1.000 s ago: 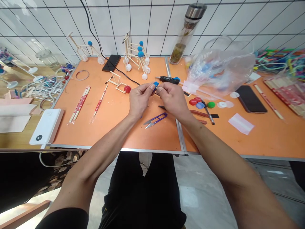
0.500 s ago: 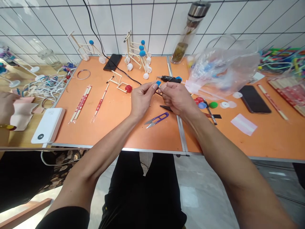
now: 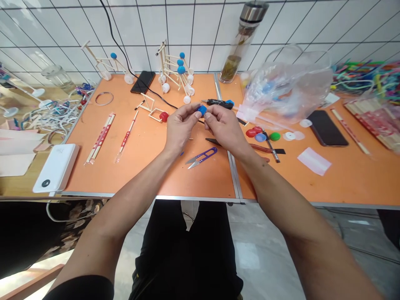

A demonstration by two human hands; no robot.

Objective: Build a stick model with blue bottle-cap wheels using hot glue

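- Between the two hands, above the orange table [image 3: 140,175], sits a small blue piece [image 3: 202,110]; fingertips cover its edges, so its full shape is hard to make out.
- Behind the right hand [image 3: 222,124] and its forearm, the middle of a pair of pliers [image 3: 261,148] is hidden; a dark tip and reddish handles show on either side.
- Behind the left hand [image 3: 178,128], the black cable [image 3: 160,96] drops partly from sight.
- Inside the cloudy plastic bag [image 3: 289,93], bluish shapes are too blurred to name.
- At the right border, the bundle of wrapped sticks [image 3: 371,123] is cut off; so are the white stands [image 3: 38,92] at the left.
- Left thumb and forefinger are closed in a pinch on the blue piece's left side.
- Right thumb and forefinger pinch at its right side, the other fingers curled in; how much they cover cannot be told.
- Just below the hands lie purple-handled snips [image 3: 206,155], blades apart, touched by neither.
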